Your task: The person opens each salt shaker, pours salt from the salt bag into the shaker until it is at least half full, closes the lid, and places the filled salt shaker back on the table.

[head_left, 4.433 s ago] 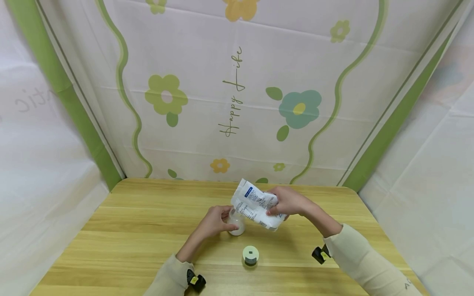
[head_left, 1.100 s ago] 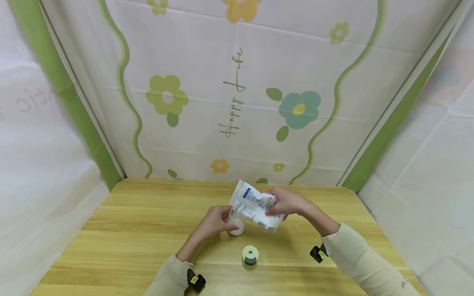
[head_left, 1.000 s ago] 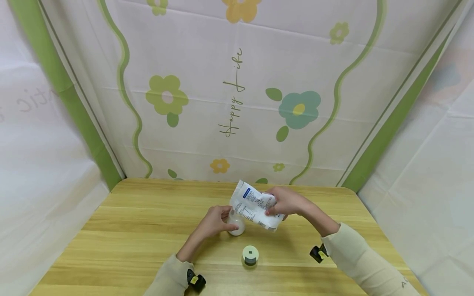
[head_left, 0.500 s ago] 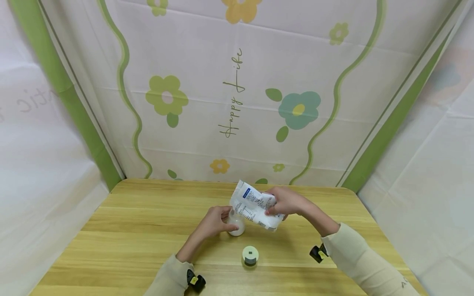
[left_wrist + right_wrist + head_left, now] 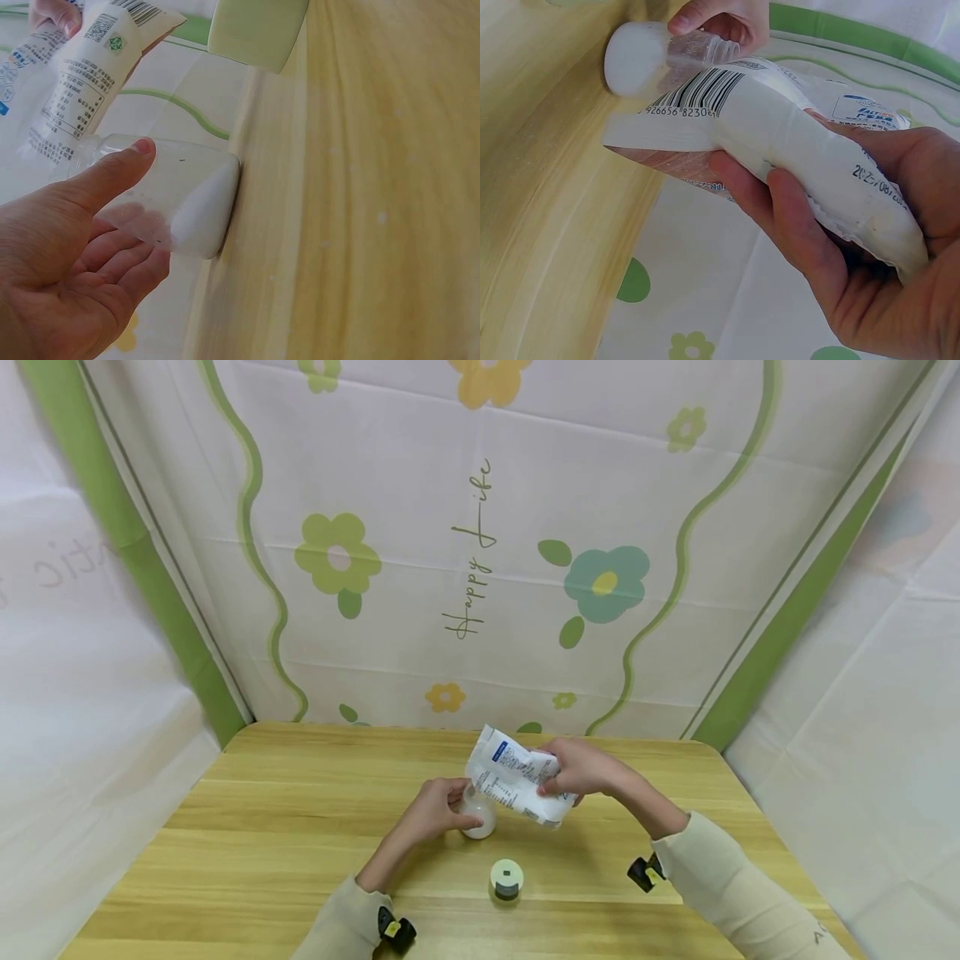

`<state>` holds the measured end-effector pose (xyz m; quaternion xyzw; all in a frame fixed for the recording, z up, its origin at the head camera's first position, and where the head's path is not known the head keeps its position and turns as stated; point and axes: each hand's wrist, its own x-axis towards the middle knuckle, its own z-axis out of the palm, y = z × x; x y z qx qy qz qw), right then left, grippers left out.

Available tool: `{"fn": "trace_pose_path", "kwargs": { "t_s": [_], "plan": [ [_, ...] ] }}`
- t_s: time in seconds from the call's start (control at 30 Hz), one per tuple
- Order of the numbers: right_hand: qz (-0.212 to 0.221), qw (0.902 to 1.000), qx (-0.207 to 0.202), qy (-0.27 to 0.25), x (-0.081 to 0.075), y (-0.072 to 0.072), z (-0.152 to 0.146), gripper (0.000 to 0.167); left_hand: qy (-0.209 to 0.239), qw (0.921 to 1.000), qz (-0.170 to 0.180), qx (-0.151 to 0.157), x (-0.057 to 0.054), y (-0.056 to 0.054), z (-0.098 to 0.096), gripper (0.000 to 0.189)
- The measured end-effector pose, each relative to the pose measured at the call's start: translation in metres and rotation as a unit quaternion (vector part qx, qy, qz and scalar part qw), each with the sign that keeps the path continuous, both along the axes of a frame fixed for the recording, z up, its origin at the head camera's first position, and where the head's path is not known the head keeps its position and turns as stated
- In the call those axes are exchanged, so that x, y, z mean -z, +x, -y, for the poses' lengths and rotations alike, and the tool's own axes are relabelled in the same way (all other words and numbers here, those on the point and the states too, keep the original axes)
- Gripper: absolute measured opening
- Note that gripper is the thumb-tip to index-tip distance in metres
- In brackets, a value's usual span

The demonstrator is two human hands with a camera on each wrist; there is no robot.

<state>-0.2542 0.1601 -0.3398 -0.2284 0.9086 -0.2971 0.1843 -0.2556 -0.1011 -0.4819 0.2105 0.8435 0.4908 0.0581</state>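
My left hand [image 5: 435, 810] holds a clear jar [image 5: 180, 161] upright on the wooden table, thumb on one side and fingers round the other. White grains lie sloped in the bottom of the jar. Over its mouth, my right hand [image 5: 588, 767] grips a white printed salt bag [image 5: 517, 777], tilted with its corner down at the jar's rim. Barcode and date print show on the bag [image 5: 780, 127] in the right wrist view. The bag covers the jar's opening in the head view. A pale green lid [image 5: 507, 878] with a grey patch lies nearer me.
The wooden table [image 5: 300, 827] ends at a white flowered cloth [image 5: 420, 635] behind, with cloth walls on both sides. A few tiny white specks dot the tabletop in the left wrist view. Small black cameras sit at both sleeves.
Since the oldest frame, the bag and my right hand have shifted very slightly left. Over the last second both hands, the jar and the lid look unmoved.
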Motion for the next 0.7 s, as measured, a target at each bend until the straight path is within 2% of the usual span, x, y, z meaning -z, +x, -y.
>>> {"fn": "trace_pose_path", "kwargs": {
  "t_s": [0.7],
  "plan": [
    [0.002,1.0000,-0.006,0.005,-0.0052,0.0000,-0.0003,0.032,-0.002,1.0000,-0.004,0.001,0.0002,0.0007,0.0007,0.061]
  ]
}}
